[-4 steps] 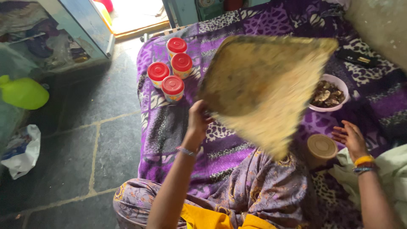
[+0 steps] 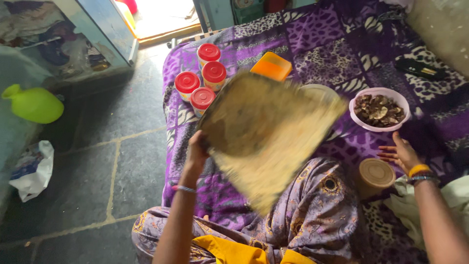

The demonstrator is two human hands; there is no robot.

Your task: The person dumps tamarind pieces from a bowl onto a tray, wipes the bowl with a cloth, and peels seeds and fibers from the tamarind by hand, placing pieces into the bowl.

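Left hand (image 2: 196, 152) gripping left edge of flat woven straw winnowing tray (image 2: 266, 134), tray tilted and motion-blurred above lap. Right hand (image 2: 401, 154) open, palm up, resting on purple animal-print bedspread (image 2: 337, 39), just beside round wooden-lidded container (image 2: 375, 175). Pink plastic bowl of brown pieces (image 2: 379, 109) near right hand. Four red-lidded jars (image 2: 202, 80) clustered behind tray. Orange plastic lidded box (image 2: 271, 66) beside jars. Lime green plastic jug (image 2: 33, 103) and white plastic bag (image 2: 34, 170) on grey stone floor, far left.

Woven straw winnowing tray (image 2: 273, 132), tilted, blurred, held at left edge.
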